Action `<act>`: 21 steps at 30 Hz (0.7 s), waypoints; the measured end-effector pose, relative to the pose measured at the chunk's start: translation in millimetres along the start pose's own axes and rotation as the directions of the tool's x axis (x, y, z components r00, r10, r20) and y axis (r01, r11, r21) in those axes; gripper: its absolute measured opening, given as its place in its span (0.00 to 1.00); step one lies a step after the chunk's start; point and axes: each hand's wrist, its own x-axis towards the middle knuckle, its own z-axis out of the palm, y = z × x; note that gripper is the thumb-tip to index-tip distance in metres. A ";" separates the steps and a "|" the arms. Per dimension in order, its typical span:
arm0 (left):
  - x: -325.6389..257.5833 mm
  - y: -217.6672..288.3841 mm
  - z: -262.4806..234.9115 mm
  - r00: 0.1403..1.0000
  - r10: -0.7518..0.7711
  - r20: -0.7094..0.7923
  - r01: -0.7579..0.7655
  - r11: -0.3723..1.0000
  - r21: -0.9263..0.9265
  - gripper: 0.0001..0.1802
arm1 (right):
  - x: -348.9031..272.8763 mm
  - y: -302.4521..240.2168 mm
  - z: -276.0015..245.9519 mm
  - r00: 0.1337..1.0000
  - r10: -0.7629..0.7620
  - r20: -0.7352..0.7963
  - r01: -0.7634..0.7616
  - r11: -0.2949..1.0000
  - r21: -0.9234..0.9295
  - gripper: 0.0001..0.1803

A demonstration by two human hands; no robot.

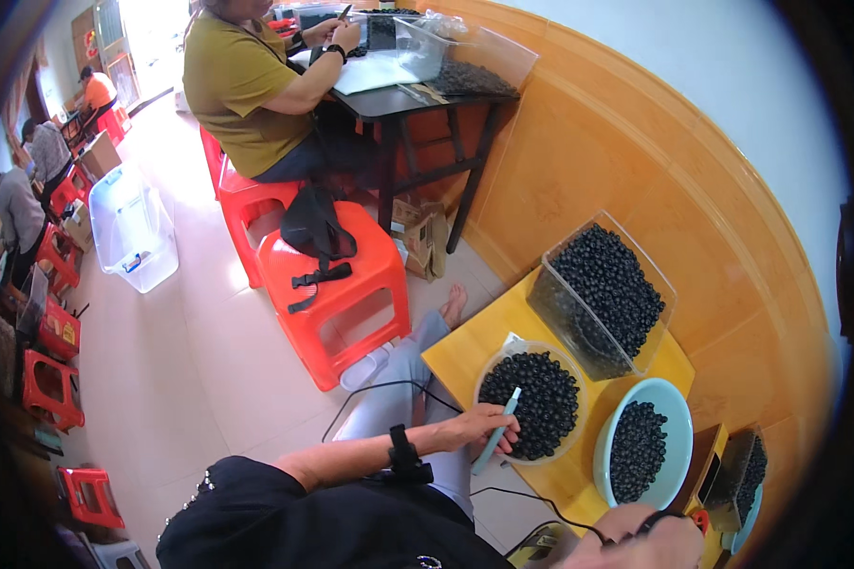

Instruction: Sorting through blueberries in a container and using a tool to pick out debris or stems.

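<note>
My left hand [484, 426] is closed round a slim light-blue pen-shaped tool [492, 444] with a pale tip. It is at the near left edge of a round clear tub [579, 368] full of small, shiny black round pieces [539, 398]. Low on the right, my right hand [647, 537] is smeared by motion, its fingers hard to make out; something black is at it. A light-blue basin [676, 444] holding more of the black pieces stands just beyond that hand.
A clear rectangular bin [579, 318] of black pieces sits on the yellow table [460, 351] by the tiled wall. Black cables [531, 495] run past my lap. Red stools [337, 284] stand ahead; a co-worker in a mustard shirt [232, 81] sits at a dark table [399, 100].
</note>
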 end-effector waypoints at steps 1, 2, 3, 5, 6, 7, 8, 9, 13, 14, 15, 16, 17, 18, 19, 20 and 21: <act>-0.1 0.2 2.6 1.000 0.002 0.024 -0.002 1.000 -0.002 0.19 | 4.4 36.0 1.4 0.986 0.141 -0.085 -0.131 0.985 0.108 0.29; 0.0 -0.2 3.7 0.999 0.003 0.052 -0.003 1.000 -0.003 0.19 | 7.1 59.8 5.9 0.944 0.289 -0.156 -0.252 0.942 0.223 0.15; -12.2 -2.5 -13.8 0.999 0.027 -0.038 -0.028 0.999 -0.023 0.19 | 8.7 88.7 15.6 0.872 0.464 -0.157 -0.408 0.866 0.290 0.17; -18.2 -2.0 -20.4 0.997 0.077 0.018 -0.073 0.986 -0.150 0.20 | 6.1 102.6 50.5 0.588 0.769 -0.251 -0.687 0.639 0.345 0.20; -20.4 3.0 -21.5 0.997 0.075 0.032 -0.069 0.987 -0.145 0.20 | 1.4 107.9 68.7 0.577 0.776 -0.256 -0.696 0.631 0.342 0.20; -23.4 9.0 -20.5 0.995 0.085 0.052 -0.076 0.984 -0.163 0.21 | -4.2 112.7 86.7 0.436 0.863 -0.254 -0.733 0.504 0.457 0.21; -25.9 13.6 -19.2 0.993 0.098 0.065 -0.084 0.979 -0.184 0.22 | -7.7 115.5 101.9 0.293 0.928 -0.231 -0.735 0.373 0.566 0.22; -26.8 16.2 -17.6 0.993 0.100 0.066 -0.086 0.979 -0.185 0.22 | -4.5 115.4 114.2 0.232 0.945 -0.230 -0.737 0.326 0.592 0.27; -20.6 14.8 -7.1 0.990 0.119 0.080 -0.099 0.971 -0.218 0.24 | 15.4 129.4 161.3 0.032 0.942 -0.334 -0.598 0.285 0.749 0.37; -18.1 12.7 -4.0 0.989 0.107 0.106 -0.080 0.970 -0.232 0.26 | 17.4 134.6 171.9 0.034 0.942 -0.334 -0.597 0.287 0.749 0.37; -19.6 13.9 3.0 0.986 0.112 0.124 -0.072 0.955 -0.287 0.26 | 17.5 139.0 187.7 -0.043 0.938 -0.343 -0.563 0.261 0.784 0.37; -16.1 8.9 3.0 0.987 0.110 0.121 -0.072 0.956 -0.284 0.26 | 19.3 143.7 198.1 -0.115 0.931 -0.346 -0.524 0.239 0.817 0.38; -10.8 1.5 2.9 0.987 0.126 0.102 -0.087 0.944 -0.318 0.26 | 20.1 147.9 204.5 -0.126 0.911 -0.392 -0.575 0.255 0.777 0.37; -9.6 0.9 4.2 0.987 0.139 0.080 -0.102 0.930 -0.354 0.25 | 23.3 150.5 207.7 -0.126 0.912 -0.390 -0.570 0.255 0.781 0.37; -8.2 0.9 4.0 0.988 0.129 0.080 -0.094 0.935 -0.342 0.25 | 26.7 152.4 210.6 -0.180 0.886 -0.428 -0.609 0.241 0.755 0.36; -6.0 1.9 3.4 0.989 0.121 0.079 -0.088 0.936 -0.340 0.25 | 28.9 154.3 213.2 -0.233 0.853 -0.466 -0.647 0.222 0.729 0.35; -6.6 6.0 4.2 0.992 0.096 0.077 -0.073 0.963 -0.258 0.25 | 30.6 155.8 216.6 -0.239 0.855 -0.461 -0.642 0.217 0.735 0.35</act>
